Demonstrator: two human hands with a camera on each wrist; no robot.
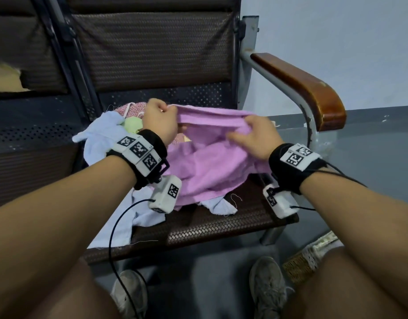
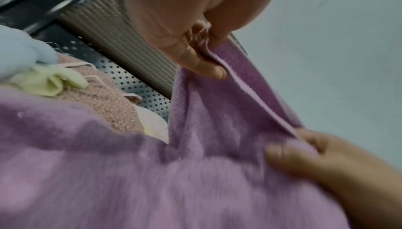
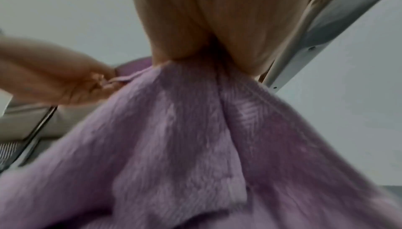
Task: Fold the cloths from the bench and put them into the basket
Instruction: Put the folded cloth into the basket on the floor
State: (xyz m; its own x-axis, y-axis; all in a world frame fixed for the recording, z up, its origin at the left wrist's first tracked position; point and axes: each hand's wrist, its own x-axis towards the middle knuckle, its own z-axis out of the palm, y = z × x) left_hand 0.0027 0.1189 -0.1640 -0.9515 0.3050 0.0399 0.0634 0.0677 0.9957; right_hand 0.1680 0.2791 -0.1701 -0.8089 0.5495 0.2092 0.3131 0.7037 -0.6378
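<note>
Both hands pinch the purple cloth's (image 1: 212, 157) top hem above the table (image 1: 221, 224): left hand (image 1: 160, 120) at the far corner, right hand (image 1: 253, 137) nearer, the hem stretched between them.

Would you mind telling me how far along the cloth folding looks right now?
Nothing looks folded yet. In hand: the left hand and right hand pinch the top edge of the purple cloth above the bench. Left: light blue cloth, pink cloth and green cloth lie unfolded; basket contents unseen.
</note>
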